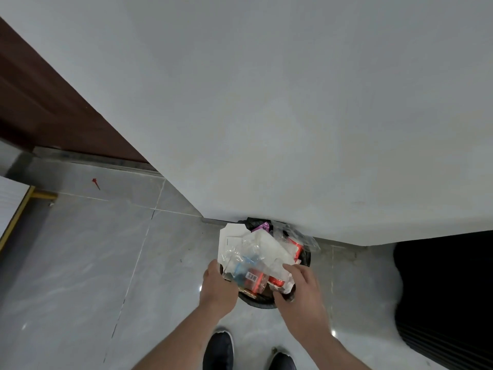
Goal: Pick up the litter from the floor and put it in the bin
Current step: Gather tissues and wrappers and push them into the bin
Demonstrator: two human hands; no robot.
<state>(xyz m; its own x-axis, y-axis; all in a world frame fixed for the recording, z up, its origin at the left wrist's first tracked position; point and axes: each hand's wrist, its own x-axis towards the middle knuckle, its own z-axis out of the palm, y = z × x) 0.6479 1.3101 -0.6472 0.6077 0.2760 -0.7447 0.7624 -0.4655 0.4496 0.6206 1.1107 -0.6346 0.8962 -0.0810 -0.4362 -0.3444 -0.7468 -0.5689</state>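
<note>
On grey tiled floor (pixel 80 263), overfull bin (pixel 257 303)

Glossy grey stone-look tiles on the floor (pixel 80 263), smooth, with bright glints of light near the shoes (pixel 218 348). Matt, smooth painted wall (pixel 266 102) above. Dark reddish-brown wood-look door (pixel 40 108), dull sheen. Black bin (pixel 256 303) at the foot of the wall, rim smooth, material hard to tell. Heaped over its rim: crinkled clear plastic wrappers (pixel 242 257), shiny; flat white card (pixel 232 236), matt; a shiny red can (pixel 276 281); a purple glossy scrap (pixel 262 227). Dark ribbed surface (pixel 440 316) at the right edge of the floor, matt.
</note>
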